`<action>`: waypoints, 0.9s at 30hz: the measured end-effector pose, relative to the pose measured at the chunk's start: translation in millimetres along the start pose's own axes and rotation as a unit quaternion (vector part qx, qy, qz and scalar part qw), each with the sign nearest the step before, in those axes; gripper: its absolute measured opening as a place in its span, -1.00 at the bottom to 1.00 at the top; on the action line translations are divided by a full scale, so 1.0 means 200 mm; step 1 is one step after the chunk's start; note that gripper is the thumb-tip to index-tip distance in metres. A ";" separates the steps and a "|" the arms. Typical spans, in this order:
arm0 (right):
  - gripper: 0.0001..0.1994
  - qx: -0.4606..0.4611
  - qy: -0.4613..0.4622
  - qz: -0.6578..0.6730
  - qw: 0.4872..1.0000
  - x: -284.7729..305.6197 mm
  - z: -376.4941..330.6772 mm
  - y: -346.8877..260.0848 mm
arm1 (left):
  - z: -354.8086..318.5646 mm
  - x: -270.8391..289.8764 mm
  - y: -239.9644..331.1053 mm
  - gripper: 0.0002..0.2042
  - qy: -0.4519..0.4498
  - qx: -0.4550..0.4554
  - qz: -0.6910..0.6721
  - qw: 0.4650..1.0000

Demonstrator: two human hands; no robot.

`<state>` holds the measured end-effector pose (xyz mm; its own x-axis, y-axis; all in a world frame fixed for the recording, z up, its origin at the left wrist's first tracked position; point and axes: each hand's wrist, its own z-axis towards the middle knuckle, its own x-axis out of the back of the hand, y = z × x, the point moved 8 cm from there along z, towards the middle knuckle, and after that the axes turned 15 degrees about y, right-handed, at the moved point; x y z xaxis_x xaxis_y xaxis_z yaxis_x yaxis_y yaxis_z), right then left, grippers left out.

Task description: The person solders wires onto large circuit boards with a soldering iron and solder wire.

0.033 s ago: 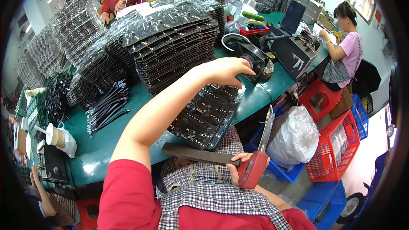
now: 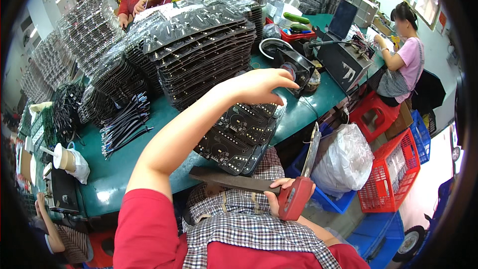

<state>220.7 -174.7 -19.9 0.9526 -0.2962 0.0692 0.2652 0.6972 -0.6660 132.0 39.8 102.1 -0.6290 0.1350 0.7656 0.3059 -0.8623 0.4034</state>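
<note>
My left hand [image 2: 261,85] reaches across with fingers apart and holds nothing. Its fingertips are close to a black round device [image 2: 297,72] on the table. Below that hand, black circuit boards [image 2: 234,139] with rows of pale spots slant from the table edge over my lap. Low in front of me, my right hand [image 2: 281,194] is closed around a red-bodied tool [image 2: 296,200] with a long silver shank. A dark flat bar [image 2: 231,182] runs left from the same grip across my lap; whether it joins the tool, I cannot tell.
A tall stack of black boards [image 2: 204,55] stands ahead, beside bundled cables [image 2: 128,127]. At right are a black box [image 2: 343,62], a white plastic bag [image 2: 343,159] in a blue bin and a red crate [image 2: 388,174]. Co-workers sit at the far side and right.
My left forearm and wrist have shifted slightly down and left, the fingers still apart. My right hand and the red tool look unmoved.
</note>
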 end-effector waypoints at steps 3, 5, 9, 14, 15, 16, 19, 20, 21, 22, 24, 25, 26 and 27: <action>0.11 0.003 0.027 0.014 1.000 0.01 0.00 0.02 | -0.34 0.24 0.11 -0.66 0.043 0.124 0.059 0.990; 0.06 0.001 0.063 0.033 0.997 0.01 -0.02 0.05 | -0.68 0.29 0.14 -0.52 -0.077 0.258 0.057 0.961; 0.02 0.003 0.049 0.035 0.998 0.01 0.03 0.02 | -1.12 0.22 0.32 -0.07 -0.044 0.345 0.201 0.916; 0.05 -0.007 0.045 0.029 0.999 0.02 -0.01 0.04 | -1.13 0.14 0.25 -0.07 0.074 0.380 0.151 0.909; 0.05 -0.006 0.044 0.028 0.999 0.02 -0.01 0.04 | -1.16 0.11 0.18 -0.13 0.107 0.408 0.066 0.904; 0.06 0.005 0.046 0.034 0.998 0.02 -0.01 0.03 | -1.17 0.10 0.13 -0.18 0.137 0.430 -0.020 0.892; 0.07 0.008 0.036 0.024 0.999 0.01 0.00 0.02 | -1.10 0.09 0.16 -0.28 0.166 0.395 0.005 0.903; 0.07 -0.002 0.023 0.010 1.000 0.00 0.00 0.01 | -1.08 0.10 0.18 -0.29 0.172 0.368 0.036 0.913; 0.07 -0.002 0.023 0.009 1.000 0.01 0.00 0.00 | -1.10 0.09 0.18 -0.30 0.160 0.378 0.063 0.910; 0.08 0.000 0.015 0.004 1.000 0.00 0.01 0.00 | -1.09 0.07 0.18 -0.30 0.160 0.377 0.062 0.910; 0.10 0.002 0.007 -0.001 1.000 0.00 0.01 0.00 | -1.07 0.08 0.23 -0.22 0.147 0.368 0.149 0.906; 0.12 0.003 0.011 -0.001 1.000 0.01 0.01 0.00 | -1.07 0.11 0.26 -0.23 0.141 0.370 0.177 0.901; 0.14 0.004 0.015 0.001 1.000 0.01 0.01 0.00 | -1.08 0.14 0.29 -0.23 0.138 0.369 0.176 0.902; 0.14 0.002 0.017 -0.001 1.000 0.01 0.01 0.00 | -1.11 0.15 0.31 -0.26 0.096 0.390 0.137 0.906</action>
<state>222.8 -174.2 -18.7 0.9461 -0.3207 0.0452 0.2687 0.6993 -0.6624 -26.1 -117.9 38.6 -0.5436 -0.1833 0.8191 0.8334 -0.2342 0.5007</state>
